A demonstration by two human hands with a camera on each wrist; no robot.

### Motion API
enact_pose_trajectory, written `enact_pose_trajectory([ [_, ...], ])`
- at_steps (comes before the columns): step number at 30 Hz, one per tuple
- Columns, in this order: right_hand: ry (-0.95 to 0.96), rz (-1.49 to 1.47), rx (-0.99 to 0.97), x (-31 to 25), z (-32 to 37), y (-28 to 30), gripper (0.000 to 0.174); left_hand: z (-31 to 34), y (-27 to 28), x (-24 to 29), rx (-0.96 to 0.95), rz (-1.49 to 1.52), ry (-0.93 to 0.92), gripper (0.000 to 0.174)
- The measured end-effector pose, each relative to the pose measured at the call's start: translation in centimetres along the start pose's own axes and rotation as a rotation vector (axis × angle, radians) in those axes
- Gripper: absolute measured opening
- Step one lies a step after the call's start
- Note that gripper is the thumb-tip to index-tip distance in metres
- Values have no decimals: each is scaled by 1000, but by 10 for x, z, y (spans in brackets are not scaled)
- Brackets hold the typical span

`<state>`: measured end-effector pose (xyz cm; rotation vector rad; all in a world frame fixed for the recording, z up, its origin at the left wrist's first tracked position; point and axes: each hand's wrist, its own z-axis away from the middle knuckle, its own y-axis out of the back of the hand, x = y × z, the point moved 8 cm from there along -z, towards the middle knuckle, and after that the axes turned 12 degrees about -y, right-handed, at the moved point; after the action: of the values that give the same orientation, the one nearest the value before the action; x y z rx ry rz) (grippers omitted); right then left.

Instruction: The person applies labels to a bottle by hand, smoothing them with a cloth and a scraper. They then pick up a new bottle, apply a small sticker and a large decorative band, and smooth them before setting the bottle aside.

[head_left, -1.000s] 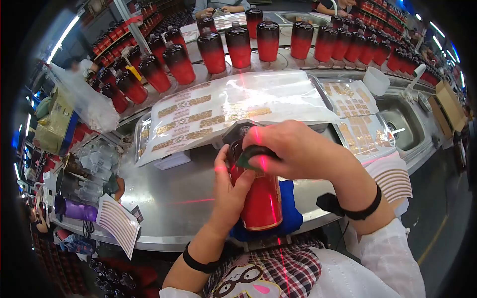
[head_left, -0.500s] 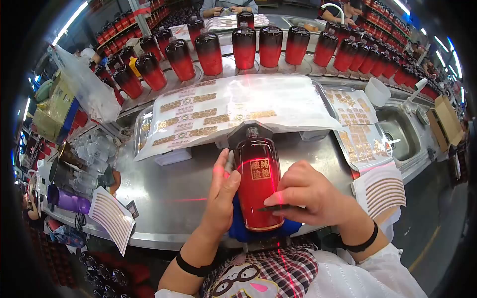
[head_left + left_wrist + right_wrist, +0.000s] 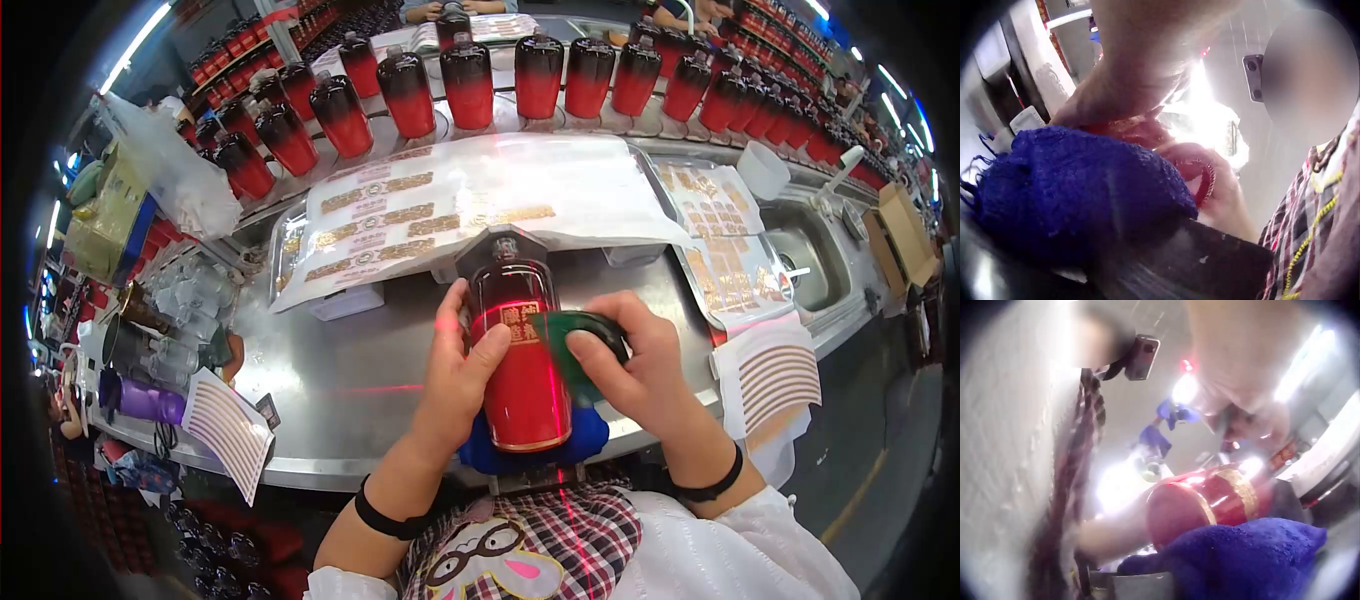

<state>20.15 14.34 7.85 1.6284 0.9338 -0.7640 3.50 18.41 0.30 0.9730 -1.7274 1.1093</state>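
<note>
A red bottle with a black shoulder (image 3: 525, 395) lies neck-away on a blue cloth (image 3: 590, 435), a gold square of characters (image 3: 518, 325) on its upper face. My left hand (image 3: 447, 390) holds its left side, thumb on the front and fingers along the edge. In my right hand (image 3: 645, 365) is a flat green scraper (image 3: 572, 350) with a dark rounded edge, pinched under the thumb; its blade overlaps the bottle's right side beside the gold square. In the right wrist view, the bottle's base (image 3: 1175, 512) rests over the bunched blue cloth (image 3: 1247, 556).
A sheet of gold decals (image 3: 370, 225) drapes over a tray beyond the bottle. Red-and-black bottles (image 3: 467, 85) stand in a row behind. To the right are a decal tray (image 3: 740, 280), striped strips (image 3: 770, 375) and a sink (image 3: 810, 250); a purple bottle (image 3: 150, 400) is at left.
My right hand moved from over the bottle's upper part to its lower right, uncovering the gold square, then back up beside that square with the green scraper. The left hand stays at the bottle's left side.
</note>
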Motion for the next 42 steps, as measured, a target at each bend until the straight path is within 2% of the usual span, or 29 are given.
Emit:
enact_pose_trajectory([
  [2,-276,-263,-56,21,18,-3,14,0,-2,-1,-4,30,11,76],
  [6,-274,-418,-31,27,30,-17,23,1,-3,-1,1,44,-6,75],
  [7,-269,-375,-39,25,31,-18,29,1,-3,-1,-3,49,-6,75],
  [10,-197,-297,-23,24,32,-21,28,2,-3,0,-7,53,-5,75],
  [25,-179,-152,23,19,31,-23,24,0,2,-3,-12,-39,-59,73],
  [37,-155,-203,37,23,31,-24,23,1,-4,0,-3,26,-18,70],
  [42,-228,-246,7,27,33,-23,23,-1,-4,2,-14,0,-9,70],
])
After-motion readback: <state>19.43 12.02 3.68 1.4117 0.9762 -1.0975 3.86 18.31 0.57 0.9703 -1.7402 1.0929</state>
